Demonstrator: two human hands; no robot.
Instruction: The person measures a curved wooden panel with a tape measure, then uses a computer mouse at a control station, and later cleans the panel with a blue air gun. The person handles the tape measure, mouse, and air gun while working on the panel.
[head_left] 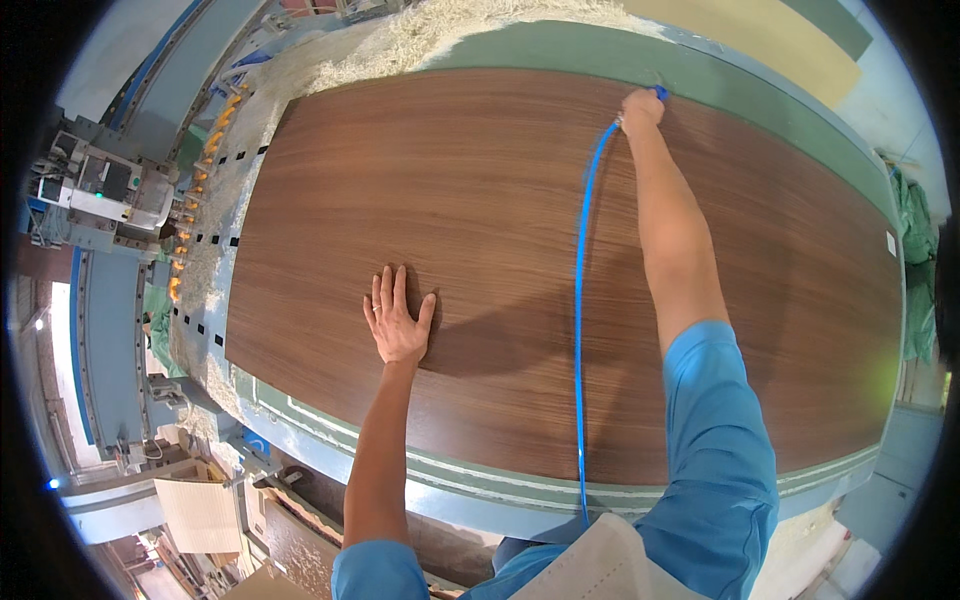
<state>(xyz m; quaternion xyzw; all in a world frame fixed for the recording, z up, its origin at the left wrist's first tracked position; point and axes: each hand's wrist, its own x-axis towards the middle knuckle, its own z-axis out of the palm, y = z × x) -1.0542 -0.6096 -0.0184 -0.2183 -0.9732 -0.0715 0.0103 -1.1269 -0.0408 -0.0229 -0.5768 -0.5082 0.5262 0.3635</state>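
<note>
A large brown wood-grain panel (480,190) lies flat across the machine bed in front of me. My left hand (399,325) rests palm down on it, left of the middle, with the fingers spread. Stretched out to the panel's far edge, my right hand (642,107) is closed around a blue air blow gun (661,92). Only the blue end of the gun shows past my fingers. From that hand a blue air hose (579,290) runs back over the panel to its near edge, by my body.
Pale wood shavings (400,45) are heaped along the far left of the green bed (560,45). A machine head (110,185) and a row of orange fittings (205,160) stand at the left. Green bags (915,220) hang at the right; boards (200,515) stand low left.
</note>
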